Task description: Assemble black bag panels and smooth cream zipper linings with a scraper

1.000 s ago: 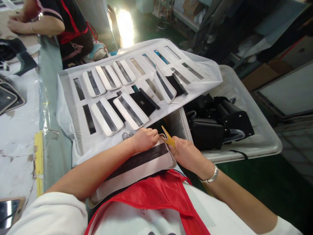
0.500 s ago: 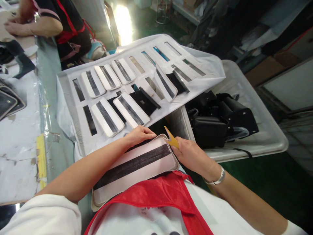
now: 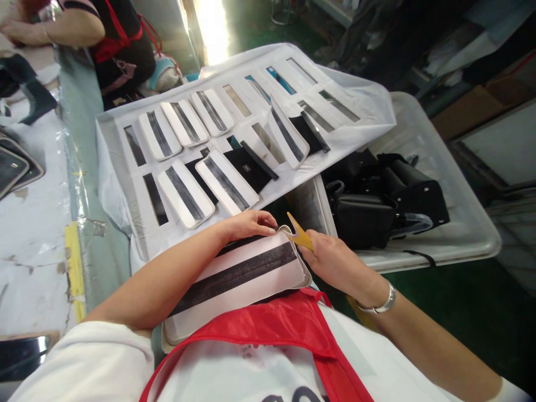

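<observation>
The left hand (image 3: 249, 224) is seen, in the head view, resting at the upper edge of the striped panel (image 3: 251, 273), its fingers half curled; whether the edge is pinched cannot be told. The right hand (image 3: 337, 257), apart from the left, is closed around a yellow tool (image 3: 299, 231), whose forked tip is held at the panel's upper right corner. Beyond the panel's upper edge, only a narrow gap is left before the slotted white cover (image 3: 371, 111). Bare green floor (image 3: 444, 312) is seen to its right, below the plastic bin (image 3: 460, 255); well to its left, the desk (image 3: 33, 234) is placed. The panel is held against the red apron (image 3: 259, 324), its long axis and dark stripe slanted from lower left to upper right.
</observation>
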The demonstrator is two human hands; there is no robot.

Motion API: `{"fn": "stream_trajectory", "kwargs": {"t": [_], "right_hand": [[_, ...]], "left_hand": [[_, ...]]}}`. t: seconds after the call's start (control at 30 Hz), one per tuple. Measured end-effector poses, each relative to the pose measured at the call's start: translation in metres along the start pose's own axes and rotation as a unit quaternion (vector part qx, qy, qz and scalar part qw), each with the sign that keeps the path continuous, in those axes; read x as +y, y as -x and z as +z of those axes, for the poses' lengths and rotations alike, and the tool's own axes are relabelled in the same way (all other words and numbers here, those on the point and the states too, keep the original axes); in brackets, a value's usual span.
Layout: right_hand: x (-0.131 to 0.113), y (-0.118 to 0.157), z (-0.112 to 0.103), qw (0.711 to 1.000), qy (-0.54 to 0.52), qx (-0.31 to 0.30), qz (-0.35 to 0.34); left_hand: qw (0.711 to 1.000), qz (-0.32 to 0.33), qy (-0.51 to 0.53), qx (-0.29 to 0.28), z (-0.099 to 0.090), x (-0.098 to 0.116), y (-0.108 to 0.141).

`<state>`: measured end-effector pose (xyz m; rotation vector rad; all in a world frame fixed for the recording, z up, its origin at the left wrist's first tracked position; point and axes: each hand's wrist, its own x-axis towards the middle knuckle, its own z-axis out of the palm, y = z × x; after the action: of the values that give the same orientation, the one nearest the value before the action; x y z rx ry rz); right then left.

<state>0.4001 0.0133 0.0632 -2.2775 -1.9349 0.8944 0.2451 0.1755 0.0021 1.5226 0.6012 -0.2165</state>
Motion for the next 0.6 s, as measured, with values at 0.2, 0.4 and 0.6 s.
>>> {"fn": "stream_trajectory", "kwargs": {"t": [0.2,0.4,0.6], "right_hand": [[0.025,0.004,-0.009,0.985,-0.169,-0.012,0.003],[0.057,0.015,-0.007,0.876,-0.452,-0.093,0.143],[0.067,0.010,0.023,0.810,-0.567,-0.086,0.122]], "left_hand": [[0.998,0.017,-0.059,-0.011,0.003,-0.005,0.004],[0.992,0.070,-0.097,-0.044,0.005,-0.003,-0.001],[0.996,-0.006,-0.077,-0.052,0.012,0.003,-0.021]]}}
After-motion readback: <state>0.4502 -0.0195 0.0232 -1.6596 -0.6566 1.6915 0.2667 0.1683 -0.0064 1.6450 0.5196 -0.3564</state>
